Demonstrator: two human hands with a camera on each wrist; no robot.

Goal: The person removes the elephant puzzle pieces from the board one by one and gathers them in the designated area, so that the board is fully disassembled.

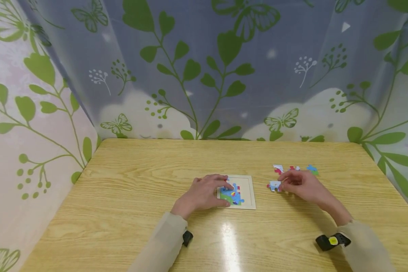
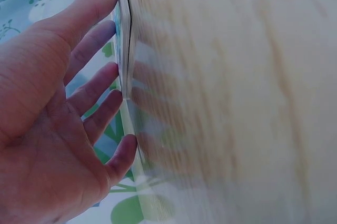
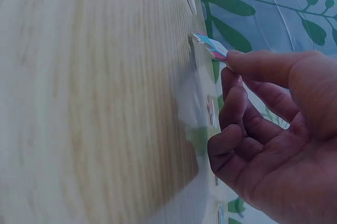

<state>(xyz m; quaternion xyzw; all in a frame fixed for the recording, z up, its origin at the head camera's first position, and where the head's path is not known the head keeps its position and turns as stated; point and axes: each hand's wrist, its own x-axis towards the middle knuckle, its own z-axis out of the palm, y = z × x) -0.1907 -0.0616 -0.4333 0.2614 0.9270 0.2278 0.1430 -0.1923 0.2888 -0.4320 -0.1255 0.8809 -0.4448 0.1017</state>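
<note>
A square puzzle board (image 1: 247, 192) with a pale raised frame lies on the wooden table, its left part filled with joined blue and green puzzle pieces (image 1: 232, 194). Over that left side rests my left hand (image 1: 205, 192), thumb and fingertips spread and touching the board and pieces. In the left wrist view the fingers (image 2: 100, 84) look extended along the board's edge. To the right of the board, my right hand (image 1: 302, 186) pinches a light blue puzzle piece (image 1: 274, 186) between thumb and fingers. The right wrist view shows this piece tilted, held clear of the tabletop.
Behind the right hand lie several loose pieces: a white and red one (image 1: 278, 168), a partly hidden red one (image 1: 292, 167) and a blue and green one (image 1: 312, 169). The wooden table (image 1: 139, 170) meets a curtain (image 1: 204, 75) printed with leaves and butterflies at its back edge.
</note>
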